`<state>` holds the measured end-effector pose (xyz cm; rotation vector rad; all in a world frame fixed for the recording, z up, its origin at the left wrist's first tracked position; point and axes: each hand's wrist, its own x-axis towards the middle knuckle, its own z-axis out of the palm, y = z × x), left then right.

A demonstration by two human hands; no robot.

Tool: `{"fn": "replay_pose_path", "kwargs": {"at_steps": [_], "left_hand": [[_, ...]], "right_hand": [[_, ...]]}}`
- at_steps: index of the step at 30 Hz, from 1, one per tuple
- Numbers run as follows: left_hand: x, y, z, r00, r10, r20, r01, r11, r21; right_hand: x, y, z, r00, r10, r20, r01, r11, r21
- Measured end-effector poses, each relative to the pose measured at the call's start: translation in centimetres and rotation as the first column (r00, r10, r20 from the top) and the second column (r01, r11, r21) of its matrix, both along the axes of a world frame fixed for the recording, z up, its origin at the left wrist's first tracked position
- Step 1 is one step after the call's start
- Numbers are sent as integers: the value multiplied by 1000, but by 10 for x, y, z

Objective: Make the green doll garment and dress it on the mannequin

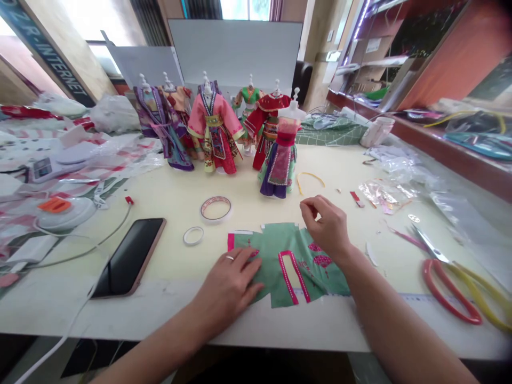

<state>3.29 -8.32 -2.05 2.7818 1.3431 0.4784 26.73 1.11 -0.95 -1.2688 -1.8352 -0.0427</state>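
Observation:
A green piece of doll-sized garment fabric (pixel 270 242) lies flat on the table, with pink fan motifs and a pink, white-dotted trim (pixel 295 266) around its long neck opening. Short white strips (pixel 243 232) run along parts of its far edge. My left hand (pixel 232 285), a ring on one finger, rests open on the fabric's left part, fingers spread. Over the far right edge of the cloth, my right hand (pixel 326 221) is closed in a pinch. Whatever its fingertips hold, if anything, is too small to make out.
Several dressed doll stands (pixel 216 128) are at the back. Two tape rolls, one large (pixel 216 214) and one small (pixel 193 244), lie beyond my left hand, and a phone (pixel 130 256) farther left. Scissors (pixel 452 261) and plastic scraps (pixel 386 193) lie right. A ruler (pixel 416 297) runs along the front.

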Motion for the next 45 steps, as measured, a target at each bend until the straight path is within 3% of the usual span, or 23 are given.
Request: {"fn": "replay_pose_path", "kwargs": {"at_steps": [4,8,14,20,28,33,38,45], "left_hand": [[6,-4,-8,999,-9,-46,7,999,-32],[-8,2,-7,1000,-16,-21,15,999,-47],[-17,13,-11,993,42,-108,-43,999,-12],[-27,20,-18,997,3,-83,-3,1000,10],[-26,27,-7,999,2,47,-1,1000,-15],[-23,35,-10,996,2,91,5,997,-82],[-20,37,-10,991,-10,131,19,998,-63],[-19,44,14,969,-50,244,36,998,60]], "right_hand": [[11,-3,2,996,-38,77,46,994,-99],[27,-30,6,975,-16,220,76,960,-270],[49,-79,-5,890,62,452,76,957,-281],[57,-101,-21,837,143,528,27,953,-301],[54,-82,-9,872,180,455,-66,964,-256],[52,-67,-18,868,230,440,-97,948,-304],[49,-66,-22,890,221,399,-104,950,-295],[51,-64,2,971,148,186,-106,970,-218]]}}
